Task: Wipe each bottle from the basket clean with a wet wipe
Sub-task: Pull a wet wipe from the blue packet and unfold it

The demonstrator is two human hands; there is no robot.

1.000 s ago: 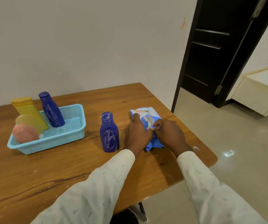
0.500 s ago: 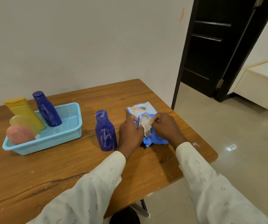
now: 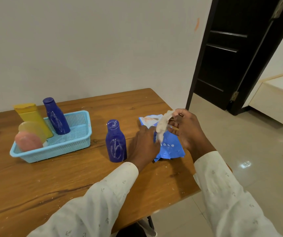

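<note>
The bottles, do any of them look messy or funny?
Yes. The blue bottle on the table has whitish scribbles on its side, and so does the blue bottle in the basket. The yellow bottle has a chipped-looking cap.

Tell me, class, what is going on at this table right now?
A person's right hand pulls a wet wipe up from the blue pack, which the left hand steadies on the table. One blue bottle stands outside the basket, not yet being wiped.
</note>
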